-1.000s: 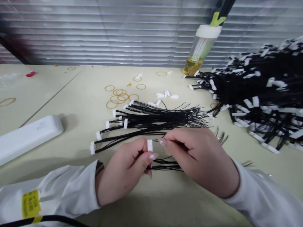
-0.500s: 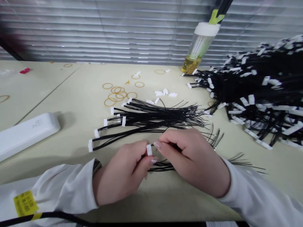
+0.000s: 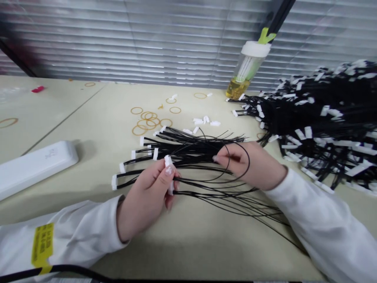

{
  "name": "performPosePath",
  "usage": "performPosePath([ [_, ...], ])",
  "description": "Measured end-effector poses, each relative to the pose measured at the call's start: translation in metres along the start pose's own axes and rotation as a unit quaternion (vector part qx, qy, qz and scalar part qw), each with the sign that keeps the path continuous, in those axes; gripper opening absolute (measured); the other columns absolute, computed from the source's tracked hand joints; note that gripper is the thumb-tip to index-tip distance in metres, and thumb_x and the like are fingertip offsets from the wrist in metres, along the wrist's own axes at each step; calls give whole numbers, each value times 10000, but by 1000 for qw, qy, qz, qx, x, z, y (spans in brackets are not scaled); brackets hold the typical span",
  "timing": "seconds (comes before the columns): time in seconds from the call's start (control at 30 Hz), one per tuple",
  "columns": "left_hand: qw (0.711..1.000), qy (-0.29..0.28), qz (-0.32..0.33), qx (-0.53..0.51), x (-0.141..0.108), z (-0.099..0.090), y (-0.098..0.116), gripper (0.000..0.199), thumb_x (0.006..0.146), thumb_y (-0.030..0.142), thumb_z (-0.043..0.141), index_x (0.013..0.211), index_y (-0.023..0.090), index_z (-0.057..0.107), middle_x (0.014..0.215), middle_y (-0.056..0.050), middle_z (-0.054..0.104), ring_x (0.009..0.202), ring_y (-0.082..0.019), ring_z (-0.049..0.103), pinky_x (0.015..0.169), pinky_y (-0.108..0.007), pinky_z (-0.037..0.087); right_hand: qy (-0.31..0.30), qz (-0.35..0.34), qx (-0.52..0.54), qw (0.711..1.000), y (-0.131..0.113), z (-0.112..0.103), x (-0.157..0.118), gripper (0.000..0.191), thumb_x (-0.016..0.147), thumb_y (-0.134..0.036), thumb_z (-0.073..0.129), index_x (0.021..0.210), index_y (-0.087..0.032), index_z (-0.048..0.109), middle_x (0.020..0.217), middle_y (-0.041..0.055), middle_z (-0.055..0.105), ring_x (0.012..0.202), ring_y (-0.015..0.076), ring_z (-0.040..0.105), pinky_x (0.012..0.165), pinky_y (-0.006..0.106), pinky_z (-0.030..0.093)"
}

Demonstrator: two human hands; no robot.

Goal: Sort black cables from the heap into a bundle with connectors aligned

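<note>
White connector [image 3: 168, 160] sat clamped in the fingers of the left hand [image 3: 147, 196], black wires [image 3: 206, 195] stretching rightward; whether the right hand [image 3: 256, 165] pinched any, I couldn't tell.

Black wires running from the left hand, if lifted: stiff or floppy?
Likely floppy: the black wires curve loosely, some looping by the right hand. Probably light, since strands look thin. May tangle, as several cross.

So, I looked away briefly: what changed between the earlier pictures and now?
The right hand has moved right and forward, away from the white connector, over the black wires; its grip is unclear. The left hand has shifted left and forward, still holding the connector. The rubber bands and bottle stayed put.
</note>
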State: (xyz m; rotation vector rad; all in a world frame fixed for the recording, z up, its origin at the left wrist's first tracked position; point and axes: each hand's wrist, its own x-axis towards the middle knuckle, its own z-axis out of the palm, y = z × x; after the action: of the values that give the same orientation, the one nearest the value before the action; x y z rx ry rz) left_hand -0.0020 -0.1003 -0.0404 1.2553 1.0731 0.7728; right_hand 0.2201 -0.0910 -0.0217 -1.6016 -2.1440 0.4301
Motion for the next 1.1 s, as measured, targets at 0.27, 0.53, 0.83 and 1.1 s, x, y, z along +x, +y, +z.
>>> performPosePath([
  [0.27, 999, -3, 44, 27, -1, 2, -1, 244, 855, 345, 366, 716, 169, 464, 579, 51, 475, 362, -27, 428, 334, -131, 365, -92, -71, 97, 989, -40, 13, -8, 274, 815, -266, 455, 599, -133, 560, 521, -31, 478, 488, 38, 365, 465, 164, 285],
  [0.53, 994, -8, 82, 67, -5, 2, -6, 228, 858, 340, 362, 737, 183, 474, 576, 51, 471, 390, -43, 443, 353, -143, 377, -205, -6, 238, 949, -51, 13, -6, 260, 813, -285, 447, 640, -119, 544, 540, -34, 442, 496, 36, 357, 445, 154, 280],
  [0.83, 976, -47, 136, 163, -10, -2, -4, 220, 866, 304, 344, 716, 189, 456, 507, 53, 454, 434, -68, 417, 434, -175, 350, -243, 61, 334, 909, -55, 17, -8, 189, 785, -295, 505, 763, -113, 554, 653, -12, 514, 568, 45, 408, 513, 150, 351],
  [1.1, 975, -39, 124, 179, -11, -1, -4, 203, 855, 307, 365, 711, 201, 461, 498, 51, 458, 425, -80, 427, 441, -190, 342, -243, 65, 339, 907, -56, 15, -10, 257, 785, -348, 492, 730, -104, 551, 591, -29, 440, 540, 40, 374, 469, 145, 314],
])
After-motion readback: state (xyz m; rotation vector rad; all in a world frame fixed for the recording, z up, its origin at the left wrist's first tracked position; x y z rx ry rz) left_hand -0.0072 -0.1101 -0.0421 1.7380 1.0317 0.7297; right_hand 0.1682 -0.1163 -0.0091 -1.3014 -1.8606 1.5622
